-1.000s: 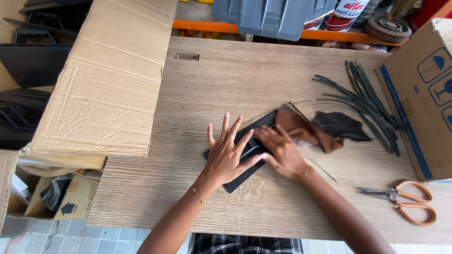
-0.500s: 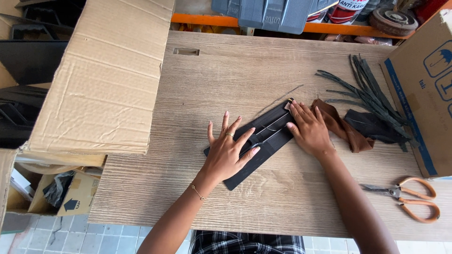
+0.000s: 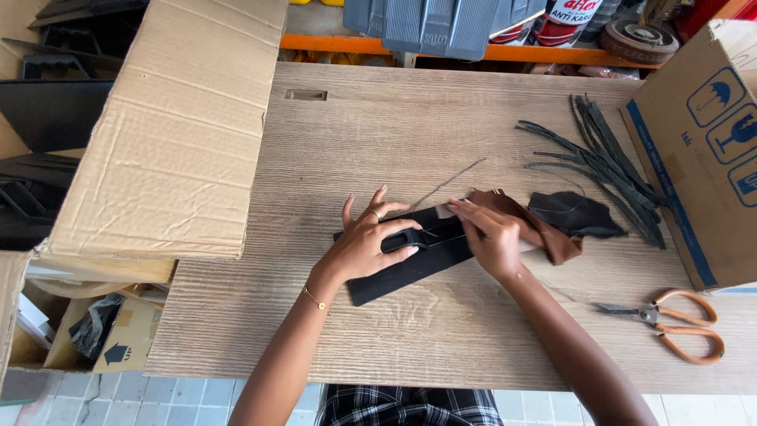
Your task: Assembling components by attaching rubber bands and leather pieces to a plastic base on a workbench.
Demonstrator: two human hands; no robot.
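Note:
A flat black rectangular part (image 3: pixel 410 267) lies slanted on the wooden table (image 3: pixel 441 331). My left hand (image 3: pixel 367 240) rests on its left half, fingers curled over its upper edge and holding it down. My right hand (image 3: pixel 490 232) presses a brown cloth (image 3: pixel 552 237) against the part's right end, fingers bunched on the cloth. A black scrap of fabric (image 3: pixel 574 213) lies just right of the brown cloth.
Several dark strips (image 3: pixel 603 162) lie fanned at the back right. Orange-handled scissors (image 3: pixel 670 323) sit near the front right edge. A cardboard box (image 3: pixel 702 150) stands at the right, a large cardboard flap (image 3: pixel 173 134) overhangs the left.
My right hand with the brown cloth moved back left onto the part's right end. My left hand curled its fingers from flat and spread to gripping the part's upper edge.

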